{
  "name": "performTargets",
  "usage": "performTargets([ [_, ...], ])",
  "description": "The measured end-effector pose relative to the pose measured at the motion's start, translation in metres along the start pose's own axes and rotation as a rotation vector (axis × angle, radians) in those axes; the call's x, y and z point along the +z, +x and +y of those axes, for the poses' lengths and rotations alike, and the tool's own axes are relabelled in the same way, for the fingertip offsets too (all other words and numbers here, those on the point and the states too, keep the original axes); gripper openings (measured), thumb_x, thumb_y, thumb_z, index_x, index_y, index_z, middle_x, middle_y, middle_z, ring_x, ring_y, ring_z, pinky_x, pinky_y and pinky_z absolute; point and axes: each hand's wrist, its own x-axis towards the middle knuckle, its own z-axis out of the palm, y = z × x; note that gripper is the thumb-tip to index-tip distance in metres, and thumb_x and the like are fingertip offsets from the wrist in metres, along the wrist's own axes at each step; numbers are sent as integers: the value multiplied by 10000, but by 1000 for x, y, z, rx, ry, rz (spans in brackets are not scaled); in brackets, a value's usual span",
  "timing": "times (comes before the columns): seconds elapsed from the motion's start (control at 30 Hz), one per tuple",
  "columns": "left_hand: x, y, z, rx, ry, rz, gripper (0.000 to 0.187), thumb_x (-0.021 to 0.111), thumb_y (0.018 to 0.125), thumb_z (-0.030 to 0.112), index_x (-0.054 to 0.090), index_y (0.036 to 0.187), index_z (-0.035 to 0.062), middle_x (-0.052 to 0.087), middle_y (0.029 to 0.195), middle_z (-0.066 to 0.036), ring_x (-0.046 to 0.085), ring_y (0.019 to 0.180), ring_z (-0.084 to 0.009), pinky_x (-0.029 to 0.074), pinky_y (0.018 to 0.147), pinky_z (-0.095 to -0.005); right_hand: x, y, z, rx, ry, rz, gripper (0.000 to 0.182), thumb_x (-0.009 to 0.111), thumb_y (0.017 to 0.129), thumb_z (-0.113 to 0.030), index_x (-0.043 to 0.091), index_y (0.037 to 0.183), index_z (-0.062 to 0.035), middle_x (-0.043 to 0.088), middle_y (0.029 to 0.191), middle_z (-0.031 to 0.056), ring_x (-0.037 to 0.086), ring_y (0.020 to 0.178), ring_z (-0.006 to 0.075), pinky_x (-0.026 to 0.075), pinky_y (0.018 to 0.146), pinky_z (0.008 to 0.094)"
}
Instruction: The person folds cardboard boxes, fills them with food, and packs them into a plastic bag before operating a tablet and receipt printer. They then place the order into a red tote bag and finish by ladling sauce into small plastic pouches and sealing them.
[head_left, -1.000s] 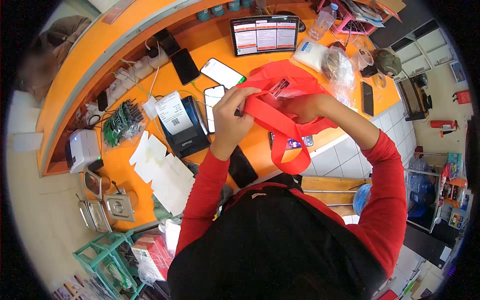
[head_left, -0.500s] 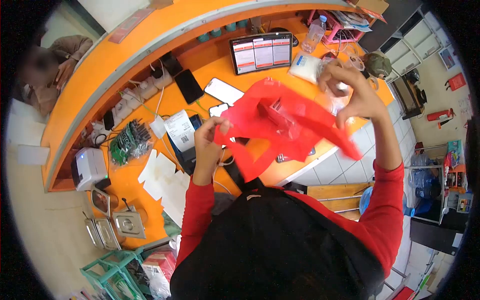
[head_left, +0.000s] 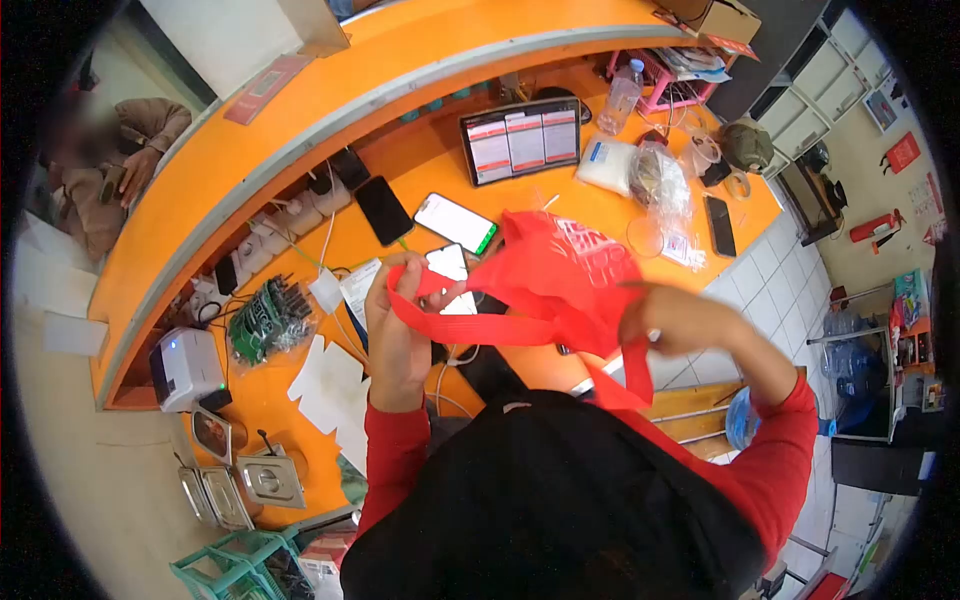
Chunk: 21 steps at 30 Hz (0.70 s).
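Note:
A red fabric carry bag (head_left: 572, 262) with pale print hangs between my hands over the orange counter. My left hand (head_left: 398, 325) is closed on one of its strap handles, which loops around the fingers. At the bag's right side, my right hand (head_left: 685, 322) is curled against the fabric, slightly blurred, with a ring on one finger. Another strap dangles below it. Under and behind the bag lie a lit white-screen phone (head_left: 455, 222) and a second, partly covered phone (head_left: 447, 268).
A tablet (head_left: 520, 138) stands at the back of the orange counter (head_left: 310, 235). Around it are a dark phone (head_left: 384, 210), a water bottle (head_left: 620, 98) and a clear plastic bag (head_left: 660, 185). A white printer (head_left: 187, 368) and metal containers (head_left: 270, 480) sit at left. Someone (head_left: 140, 150) is beyond the counter.
My right hand has come down from above the counter's right side to the bag. The bag has turned, its print now showing, and its strap stretches toward my left hand.

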Motion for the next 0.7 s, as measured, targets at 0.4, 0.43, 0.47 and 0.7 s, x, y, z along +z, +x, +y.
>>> performTargets([
  [0.4, -4, -37, -8, -46, 23, -405, 681, 835, 657, 338, 473, 1131, 9, 533, 974, -85, 585, 898, -155, 550, 815, -372, -77, -2, -18, -235, 1159, 764, 611, 573, 864, -400, 394, 1302, -14, 562, 989, 155, 605, 781, 239, 471, 763, 337],
  [0.43, 3, -42, -7, -66, 80, -441, 663, 841, 650, 296, 485, 1135, 18, 535, 974, -78, 582, 900, -149, 547, 797, -348, -77, 6, -28, -247, 1076, 705, 724, 626, 832, -418, 336, 1369, -28, 564, 1099, 178, 620, 860, 256, 476, 807, 345],
  [0.47, 9, -47, -5, -90, 137, -477, 649, 847, 643, 255, 497, 1139, 27, 537, 975, -72, 579, 903, -143, 544, 780, -324, -72, 10, -32, -233, 911, 578, 877, 715, 742, -403, 266, 1407, -49, 490, 1220, 186, 563, 1008, 293, 439, 893, 378],
  [0.7, 48, -47, -2, 507, 736, -635, 347, 790, 672, 81, 636, 980, 40, 594, 941, -91, 611, 836, -196, 490, 693, -277, -47, 55, -40, -168, -137, 200, 1153, 862, 475, -335, 260, 1420, -68, 273, 1437, 181, 219, 1366, 350, 64, 1054, 670],
])
